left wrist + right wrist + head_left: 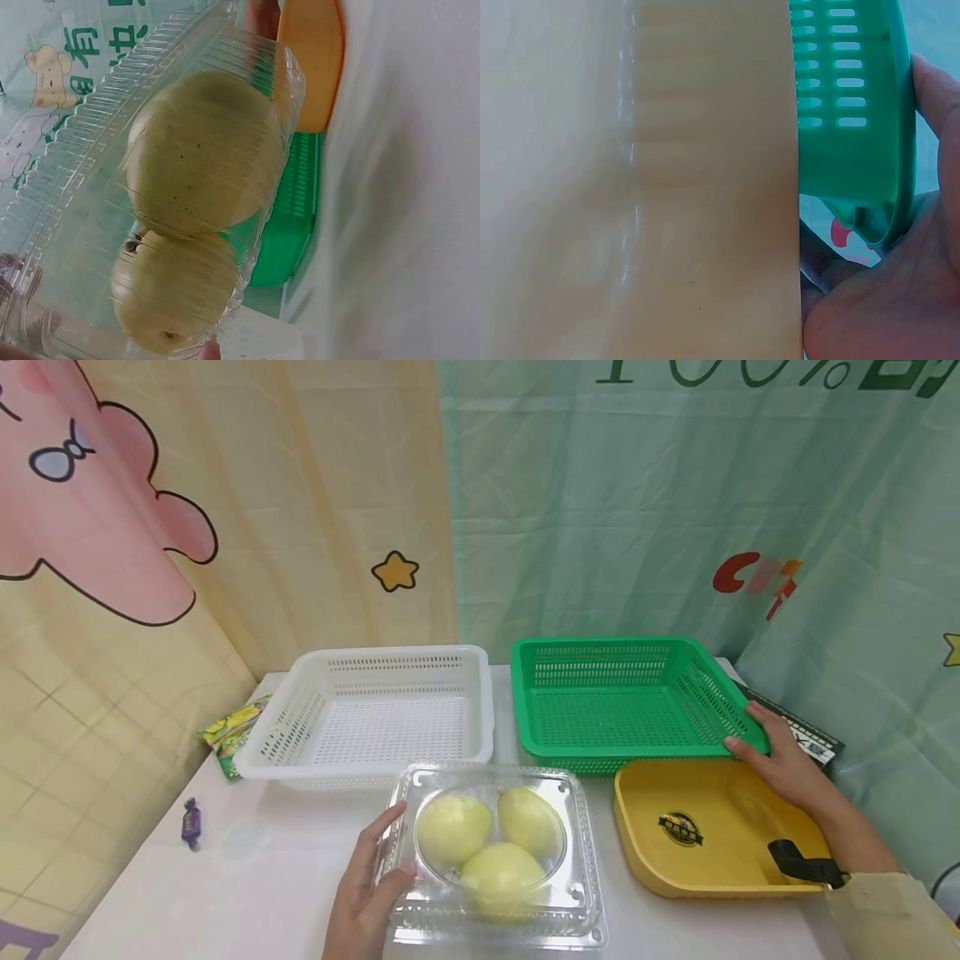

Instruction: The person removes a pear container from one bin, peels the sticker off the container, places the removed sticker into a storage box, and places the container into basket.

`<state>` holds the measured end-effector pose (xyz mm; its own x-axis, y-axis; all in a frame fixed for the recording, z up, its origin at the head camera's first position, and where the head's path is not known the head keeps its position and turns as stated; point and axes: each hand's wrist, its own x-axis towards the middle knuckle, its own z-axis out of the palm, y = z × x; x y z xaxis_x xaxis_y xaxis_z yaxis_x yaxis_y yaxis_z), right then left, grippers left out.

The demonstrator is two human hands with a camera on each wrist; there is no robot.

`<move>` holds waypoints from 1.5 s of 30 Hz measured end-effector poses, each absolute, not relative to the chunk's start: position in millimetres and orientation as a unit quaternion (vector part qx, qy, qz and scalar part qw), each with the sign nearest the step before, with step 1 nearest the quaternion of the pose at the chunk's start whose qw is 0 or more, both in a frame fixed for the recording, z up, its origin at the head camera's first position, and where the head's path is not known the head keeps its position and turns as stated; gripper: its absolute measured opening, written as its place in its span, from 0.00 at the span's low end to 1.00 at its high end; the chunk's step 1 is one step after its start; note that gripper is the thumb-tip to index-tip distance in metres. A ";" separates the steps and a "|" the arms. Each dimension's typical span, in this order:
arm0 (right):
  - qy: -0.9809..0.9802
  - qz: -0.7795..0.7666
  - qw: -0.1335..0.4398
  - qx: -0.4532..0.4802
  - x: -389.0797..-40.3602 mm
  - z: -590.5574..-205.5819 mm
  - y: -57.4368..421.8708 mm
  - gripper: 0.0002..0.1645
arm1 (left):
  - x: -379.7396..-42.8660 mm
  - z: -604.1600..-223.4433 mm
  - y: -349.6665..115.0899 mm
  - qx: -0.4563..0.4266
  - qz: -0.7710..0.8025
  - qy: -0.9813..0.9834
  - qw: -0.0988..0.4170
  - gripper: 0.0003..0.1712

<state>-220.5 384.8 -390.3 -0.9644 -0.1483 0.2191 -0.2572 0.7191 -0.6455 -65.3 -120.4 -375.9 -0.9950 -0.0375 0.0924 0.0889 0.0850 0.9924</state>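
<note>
My left hand (367,881) grips the left side of a clear plastic clamshell box (585,860), lifted a little above the table and tilted. Inside it are three pale yellow-green pears (453,828); the left wrist view shows two pears (202,154) up close through the ridged wall. My right hand (787,760) reaches over a yellow tray (637,852) and holds the near right corner of a green slotted basket (622,752). In the right wrist view, the thumb (934,90) lies along the basket's rim and the other fingers are partly hidden by the yellow tray.
A white slotted basket (367,768) stands at the back left, beside a yellow-green packet (232,731). A purple wrapped candy (191,824) lies near the table's left edge. A black printed packet (806,731) sits right of the green basket. Printed curtains (337,510) hang behind.
</note>
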 end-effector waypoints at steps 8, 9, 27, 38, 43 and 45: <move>-0.923 0.361 0.075 0.113 -221.4 -389.7 383.5 0.43 | -68.9 -365.3 -120.3 -0.028 -0.682 -0.728 0.058 0.32; -0.923 0.361 0.075 0.113 -221.6 -389.9 383.6 0.43 | -69.6 -364.2 -120.4 -0.032 -0.689 -0.722 0.055 0.31; -0.925 0.359 0.069 0.106 -221.1 -390.4 384.9 0.44 | -81.8 -342.4 -116.8 -0.070 -0.712 -0.697 0.047 0.31; -0.922 0.364 0.071 0.107 -220.6 -391.8 385.7 0.44 | -97.6 -337.3 -111.8 -0.071 -0.717 -0.690 0.067 0.32; -0.923 0.360 0.078 0.108 -220.6 -391.2 385.6 0.43 | -105.3 -335.6 -109.3 -0.073 -0.712 -0.694 0.080 0.32; -0.923 0.360 0.079 0.107 -220.5 -391.2 385.4 0.43 | -109.2 -335.3 -107.9 -0.074 -0.713 -0.692 0.084 0.32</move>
<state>-220.5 385.4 -391.2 -0.9644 -0.1408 0.2236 -0.2551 0.7172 -0.6486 -109.2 -107.9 -335.3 -0.9749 -0.0162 0.2221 0.2225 -0.0273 0.9746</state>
